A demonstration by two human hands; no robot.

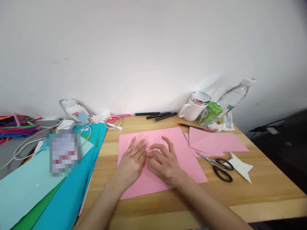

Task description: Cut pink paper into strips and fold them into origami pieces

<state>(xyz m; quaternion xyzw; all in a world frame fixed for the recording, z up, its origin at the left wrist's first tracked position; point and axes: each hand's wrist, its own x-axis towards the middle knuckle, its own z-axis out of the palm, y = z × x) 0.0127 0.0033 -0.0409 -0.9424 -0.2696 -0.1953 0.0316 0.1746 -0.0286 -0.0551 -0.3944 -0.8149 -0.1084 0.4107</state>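
A large sheet of pink paper (192, 166) lies flat on the wooden table in front of me. My left hand (133, 164) rests on it, palm down, with the fingers stretched out and a little apart. Close beside it is my right hand (165, 163), also over the pink sheet. Its thumb and a finger are pinched together at the left fingertips, and the other fingers are raised and bent. What the pinch holds, if anything, is too small or hidden to tell.
Right of the sheet lie pink paper pieces (216, 142), black-handled scissors (219, 166) and a white paper star (241, 166). Markers (161, 116), a mug (193, 108), a green carton (209, 113) and a bottle (233, 95) line the wall. Coloured sheets (72, 188) cover the left.
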